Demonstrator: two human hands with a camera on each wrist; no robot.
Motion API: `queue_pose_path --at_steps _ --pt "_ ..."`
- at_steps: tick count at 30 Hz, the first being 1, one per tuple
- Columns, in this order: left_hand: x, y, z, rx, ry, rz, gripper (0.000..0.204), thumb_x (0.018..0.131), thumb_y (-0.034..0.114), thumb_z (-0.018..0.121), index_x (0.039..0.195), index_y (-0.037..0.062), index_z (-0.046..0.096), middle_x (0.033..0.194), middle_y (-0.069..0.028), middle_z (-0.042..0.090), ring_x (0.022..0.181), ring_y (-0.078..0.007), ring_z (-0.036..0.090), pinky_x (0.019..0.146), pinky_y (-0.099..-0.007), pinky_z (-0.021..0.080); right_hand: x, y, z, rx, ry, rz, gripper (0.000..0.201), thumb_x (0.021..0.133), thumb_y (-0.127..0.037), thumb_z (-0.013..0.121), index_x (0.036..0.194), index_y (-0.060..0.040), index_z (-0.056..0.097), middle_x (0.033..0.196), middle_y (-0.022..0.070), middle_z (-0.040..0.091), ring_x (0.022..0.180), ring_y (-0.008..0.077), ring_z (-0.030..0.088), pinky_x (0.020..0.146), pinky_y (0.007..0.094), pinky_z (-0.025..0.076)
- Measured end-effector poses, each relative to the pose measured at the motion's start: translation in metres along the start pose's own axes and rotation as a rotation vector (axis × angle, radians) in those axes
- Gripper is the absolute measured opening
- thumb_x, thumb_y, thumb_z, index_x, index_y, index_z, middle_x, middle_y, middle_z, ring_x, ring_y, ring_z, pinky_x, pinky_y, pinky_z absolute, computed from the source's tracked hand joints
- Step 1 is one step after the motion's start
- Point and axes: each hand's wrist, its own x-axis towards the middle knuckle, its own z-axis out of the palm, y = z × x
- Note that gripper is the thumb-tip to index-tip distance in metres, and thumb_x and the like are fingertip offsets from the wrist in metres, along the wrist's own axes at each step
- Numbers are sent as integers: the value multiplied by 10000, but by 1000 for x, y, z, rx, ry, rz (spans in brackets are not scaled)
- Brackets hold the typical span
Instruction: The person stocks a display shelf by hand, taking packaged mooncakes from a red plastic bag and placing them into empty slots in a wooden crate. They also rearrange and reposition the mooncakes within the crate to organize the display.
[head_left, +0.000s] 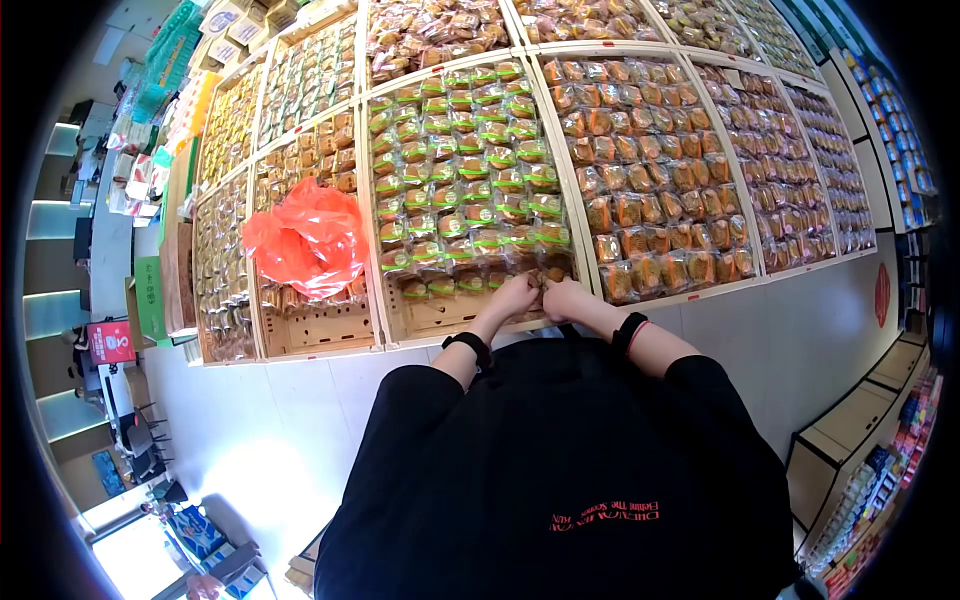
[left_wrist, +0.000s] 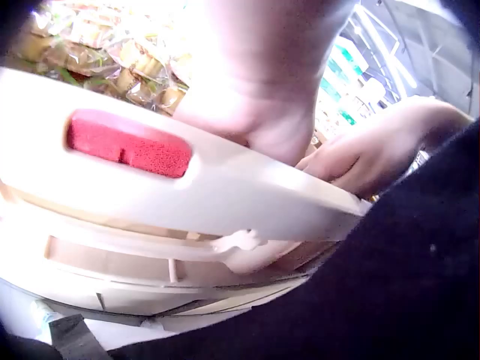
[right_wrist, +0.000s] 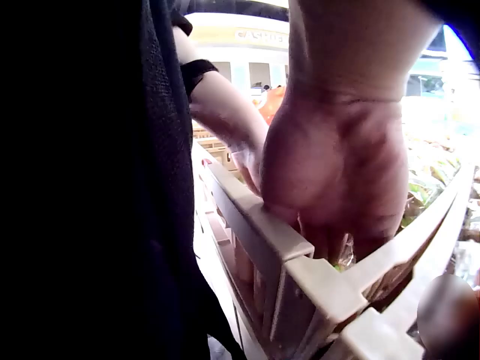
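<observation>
In the head view, my left hand (head_left: 514, 298) and right hand (head_left: 570, 300) meet at the front right corner of a wooden crate (head_left: 420, 335). Their bent fingers come together on a small wrapped pastry (head_left: 552, 274), which both appear to pinch. Behind them, clear packets of pastries with green bands (head_left: 460, 190) fill the crate in rows. From the right wrist, the right hand (right_wrist: 337, 165) reaches down inside the crate corner (right_wrist: 322, 281), fingertips mostly hidden. The left wrist view shows the left hand (left_wrist: 270, 127) over the front rail (left_wrist: 247, 187), its fingers hidden behind it.
Crates of orange-banded pastries (head_left: 650, 180) adjoin on the right. On the left, a crumpled red plastic bag (head_left: 310, 240) lies on another crate of packets, whose slatted front floor (head_left: 315, 330) shows. Shelves of goods (head_left: 880, 470) stand at far right; a counter (head_left: 100, 260) runs along the left.
</observation>
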Motion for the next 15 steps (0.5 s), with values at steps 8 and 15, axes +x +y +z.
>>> queue_pose_path --at_steps 8,15 --pt "2 -2 -13 53 -153 138 295 756 212 544 950 -3 601 894 -201 627 835 -310 610 741 -375 478 25 5 3 56 158 85 357 759 -214 571 1063 -29 600 1220 142 488 1126 300 469 874 400 438" --pt "-81 -10 -103 -253 -50 205 254 869 204 530 1024 2 527 929 -107 613 833 -170 599 703 -293 478 23 30 13 -179 484 -180 258 767 -210 506 893 -27 636 976 179 607 945 324 576 807 401 475"
